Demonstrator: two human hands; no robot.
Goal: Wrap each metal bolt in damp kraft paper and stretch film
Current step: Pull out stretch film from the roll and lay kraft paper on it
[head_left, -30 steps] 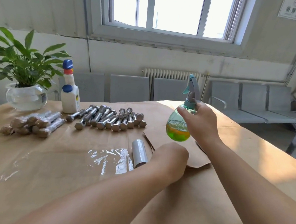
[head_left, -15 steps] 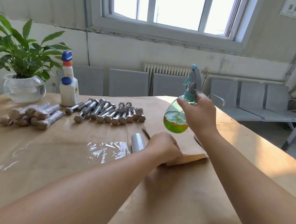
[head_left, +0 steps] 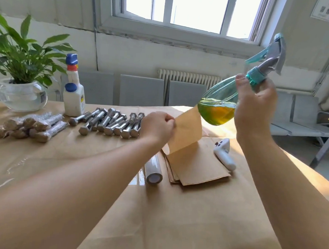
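Note:
My left hand (head_left: 157, 128) pinches the edge of one kraft paper sheet (head_left: 186, 132) and holds it lifted above the stack of kraft sheets (head_left: 197, 165). My right hand (head_left: 255, 108) grips a teal spray bottle (head_left: 220, 106) by the neck, tilted in the air with its nozzle up to the right. Several bare metal bolts (head_left: 110, 123) lie in a row behind my left hand. Several wrapped bolts (head_left: 26, 125) are piled at the left. A stretch film roll (head_left: 153, 170) lies beside the stack, with film (head_left: 10, 170) spread to its left.
The table (head_left: 174, 220) is covered with brown paper. A white bottle with blue caps (head_left: 74, 93) and a potted plant in a glass bowl (head_left: 22, 96) stand at the back left. A white controller (head_left: 225, 153) lies right of the stack. Grey chairs stand at the right.
My left hand has lifted one sheet off the stack. My right hand has raised the spray bottle and tilted it over to the right. The white controller is now uncovered.

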